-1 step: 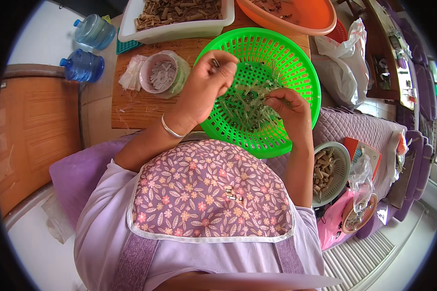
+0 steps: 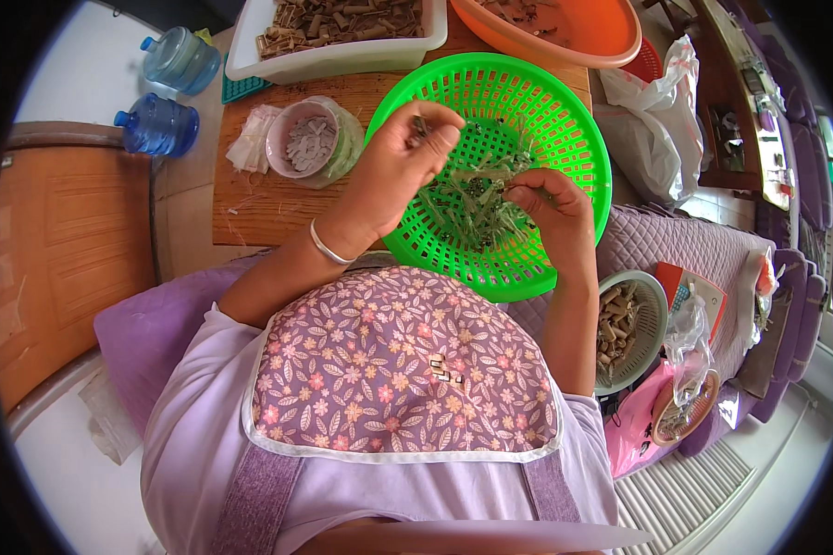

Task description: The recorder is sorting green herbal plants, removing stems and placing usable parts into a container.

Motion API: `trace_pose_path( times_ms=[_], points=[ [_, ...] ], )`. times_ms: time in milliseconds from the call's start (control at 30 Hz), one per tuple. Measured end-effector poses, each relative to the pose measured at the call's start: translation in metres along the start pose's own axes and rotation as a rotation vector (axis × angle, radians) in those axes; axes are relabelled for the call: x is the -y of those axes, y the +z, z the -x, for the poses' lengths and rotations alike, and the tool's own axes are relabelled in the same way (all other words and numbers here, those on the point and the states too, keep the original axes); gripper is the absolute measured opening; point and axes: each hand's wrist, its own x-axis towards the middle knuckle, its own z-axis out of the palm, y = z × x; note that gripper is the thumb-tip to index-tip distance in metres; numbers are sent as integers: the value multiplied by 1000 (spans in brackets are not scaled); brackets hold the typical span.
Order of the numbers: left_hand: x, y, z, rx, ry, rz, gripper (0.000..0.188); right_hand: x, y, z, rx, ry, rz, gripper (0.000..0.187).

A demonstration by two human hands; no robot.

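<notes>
A green slotted plastic basket sits in front of me at the table's near edge. Inside it lies a tangle of thin, pale-green see-through strips with small dark bits among them. My right hand, at the tangle's right side, pinches the end of a strip between thumb and forefinger. My left hand, with a silver bangle at its wrist, is raised over the basket's left rim. Its fingers are curled together around a small dark thing, too small to name. Whether a strip runs between the two hands cannot be made out.
Left of the basket, a round tub of small grey pieces stands on the wooden table. Behind are a white bin of brown pieces and an orange basin. A grey-green basket of tan pieces sits at my right.
My left hand has shifted slightly right and its fingers have turned a little. My right hand stays in place at the tangle.
</notes>
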Motion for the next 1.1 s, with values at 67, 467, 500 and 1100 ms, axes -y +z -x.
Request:
trace_pose_path(
  times_ms=[67,467,500,1100],
  points=[
    [1,6,2,74,14,-308,28,4,0,1,3,-17,26,9],
    [-3,9,-3,368,-161,-699,25,1,2,4,75,-128,-111,9],
    [-2,8,-3,339,-214,-576,22,3,2,5,69,-122,-104,10],
    [-11,15,1,278,-272,-377,15,8,18,3,-98,-319,-58,12]
  ],
)
